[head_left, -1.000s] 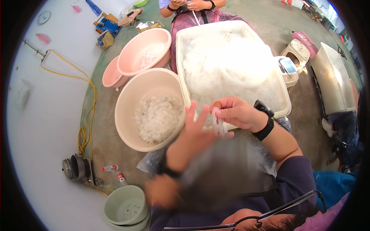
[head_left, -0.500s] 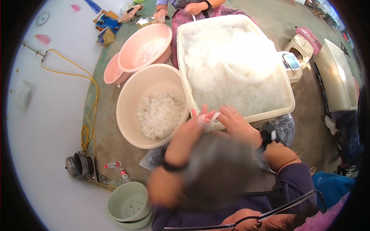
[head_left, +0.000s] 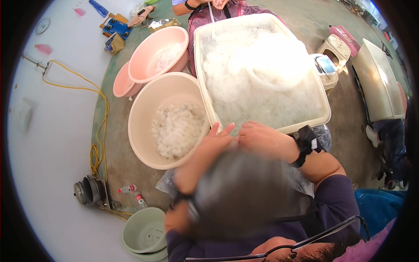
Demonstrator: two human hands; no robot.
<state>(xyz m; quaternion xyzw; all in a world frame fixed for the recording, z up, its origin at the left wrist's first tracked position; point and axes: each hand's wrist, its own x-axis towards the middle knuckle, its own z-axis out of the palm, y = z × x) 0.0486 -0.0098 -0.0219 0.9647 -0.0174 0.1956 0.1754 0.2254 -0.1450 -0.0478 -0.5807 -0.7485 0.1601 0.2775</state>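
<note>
My left hand [head_left: 214, 143] and my right hand [head_left: 265, 140] meet at the near edge of a large cream tray [head_left: 204, 87]. Two left fingers point forward and apart; the others are bent or hidden. The right fingers curl in toward the left hand. A small whitish bit shows between them, too covered to make out. Cloudy liquid and white fluffy fibre [head_left: 227, 61] fill the tray. To its left, a round cream basin [head_left: 140, 98] holds many white cocoon-like lumps [head_left: 176, 131]. A dark blurred shape [head_left: 244, 192] hides part of my forearms.
Two pink basins [head_left: 135, 70] stand beyond the cream one. Across the tray, another person's hands [head_left: 218, 3] are close together. Green basins [head_left: 131, 236], bottles [head_left: 140, 201] and a yellow hose [head_left: 107, 131] lie left. Stools [head_left: 336, 48] and a second tray [head_left: 371, 87] stand right.
A whitish strip stretched between my hands is now mostly hidden; my right fingers have curled in. The other person's hands, formerly apart, have come together over the tray's far side.
</note>
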